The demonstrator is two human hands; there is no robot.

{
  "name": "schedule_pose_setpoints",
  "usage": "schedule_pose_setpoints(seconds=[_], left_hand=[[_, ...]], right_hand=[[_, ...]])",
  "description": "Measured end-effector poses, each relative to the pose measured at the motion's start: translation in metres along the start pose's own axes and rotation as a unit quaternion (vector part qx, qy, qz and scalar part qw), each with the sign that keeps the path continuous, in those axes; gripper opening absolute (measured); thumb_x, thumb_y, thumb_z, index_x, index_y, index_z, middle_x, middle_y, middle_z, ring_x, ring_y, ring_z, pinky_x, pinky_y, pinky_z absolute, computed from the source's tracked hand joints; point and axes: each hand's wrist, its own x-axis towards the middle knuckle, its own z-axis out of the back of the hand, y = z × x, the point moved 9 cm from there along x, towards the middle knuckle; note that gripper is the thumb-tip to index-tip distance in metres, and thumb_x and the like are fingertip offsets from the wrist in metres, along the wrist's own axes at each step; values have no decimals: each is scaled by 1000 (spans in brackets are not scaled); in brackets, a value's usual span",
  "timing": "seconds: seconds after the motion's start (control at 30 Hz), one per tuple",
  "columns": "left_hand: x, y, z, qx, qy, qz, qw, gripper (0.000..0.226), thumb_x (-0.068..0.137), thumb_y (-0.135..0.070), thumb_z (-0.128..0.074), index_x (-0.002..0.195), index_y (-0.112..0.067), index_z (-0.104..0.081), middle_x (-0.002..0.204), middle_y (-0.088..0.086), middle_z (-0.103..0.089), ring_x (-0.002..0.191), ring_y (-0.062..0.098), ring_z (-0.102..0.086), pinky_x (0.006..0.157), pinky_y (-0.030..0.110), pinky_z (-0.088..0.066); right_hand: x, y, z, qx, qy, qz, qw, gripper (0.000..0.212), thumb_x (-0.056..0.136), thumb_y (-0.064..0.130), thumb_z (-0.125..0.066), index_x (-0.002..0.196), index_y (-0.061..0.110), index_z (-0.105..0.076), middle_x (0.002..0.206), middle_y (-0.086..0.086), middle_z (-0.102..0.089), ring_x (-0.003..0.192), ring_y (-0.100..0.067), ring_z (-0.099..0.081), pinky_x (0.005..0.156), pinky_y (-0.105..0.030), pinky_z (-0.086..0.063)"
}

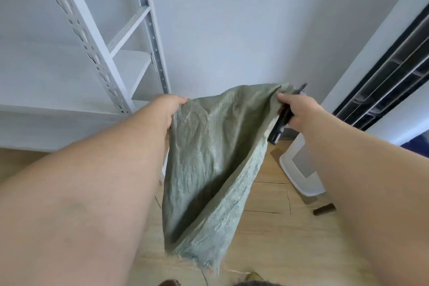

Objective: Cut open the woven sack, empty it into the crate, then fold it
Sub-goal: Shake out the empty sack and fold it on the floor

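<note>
A limp green woven sack (209,169) hangs in the air in front of me, its frayed open edge at the bottom near the floor. My left hand (168,108) pinches one upper corner of it. My right hand (294,109) grips the other upper corner together with a black utility knife (279,126), whose handle sticks out below the fist. The sack looks flat and slack. No crate can be made out for certain.
A white metal shelving rack (99,53) stands at the left against the wall. A white plastic base or bin (301,169) sits on the wooden floor at the right, below a tall unit with dark vents (383,81). A small dark object (323,208) lies on the floor.
</note>
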Motion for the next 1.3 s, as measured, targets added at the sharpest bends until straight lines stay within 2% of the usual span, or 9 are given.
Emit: schedule_pose_setpoints(seconds=[0.1,0.27,0.37,0.5,0.63,0.77,0.9,1.03,1.3], left_hand=[[-3,-40,9,-2,-71,-92,993,33,86,-23,-70,116,-18,-56,109,1,-57,100,19,-57,93,33,-48],[-4,-81,40,17,-195,-152,969,46,88,-24,-67,132,-14,-57,123,2,-64,101,21,-62,79,23,-45],[4,-88,27,69,-149,-158,974,62,88,-35,-68,141,-13,-46,135,8,-56,116,26,-56,94,32,-45],[0,-82,15,236,-115,-101,959,72,91,-35,-65,146,0,-34,148,18,-39,133,36,-43,105,39,-38],[9,-88,27,107,-101,-148,978,69,87,-22,-70,146,-11,-38,146,10,-46,128,29,-50,108,39,-38],[8,-92,16,76,-62,-157,983,71,87,-8,-68,149,-19,-34,149,8,-42,126,22,-47,107,35,-39],[-1,-96,4,254,-45,-193,946,80,83,-8,-73,148,-24,-31,151,10,-36,134,28,-41,103,33,-36],[-6,-104,19,135,-85,-235,959,70,84,-16,-74,144,-23,-37,147,8,-40,125,23,-46,93,26,-34],[-7,-99,41,86,-133,-237,958,62,88,-16,-68,141,-21,-37,142,9,-44,127,26,-46,94,26,-34]], right_hand=[[-7,2,10,-112,-7,21,993,14,89,8,-66,87,16,-54,67,-7,-54,52,-18,-48,58,-31,-46],[-3,-17,59,-73,-109,-23,991,33,84,19,-75,111,14,-56,67,-3,-51,55,-17,-46,56,-30,-45],[-1,-26,61,-26,-110,-38,993,42,81,27,-78,115,18,-55,71,-2,-54,60,-17,-51,74,-36,-55],[0,-23,48,49,-44,-30,997,27,86,15,-73,109,18,-60,80,-2,-60,62,-13,-54,57,-24,-52],[4,-12,46,35,-30,7,999,39,78,17,-81,113,12,-65,92,-5,-67,74,-18,-62,77,-32,-58],[3,-17,39,-194,-45,3,980,30,80,19,-78,103,10,-60,73,-6,-59,71,-23,-59,88,-42,-56],[1,-4,42,-166,-99,55,980,35,84,22,-72,116,13,-61,77,-4,-58,74,-26,-59,88,-43,-57],[-5,0,42,-74,-107,43,991,30,76,30,-82,89,15,-58,75,-5,-62,65,-21,-60,78,-38,-54],[-18,22,33,-134,-96,114,980,26,83,31,-75,97,17,-59,74,0,-58,63,-18,-55,72,-36,-53]])
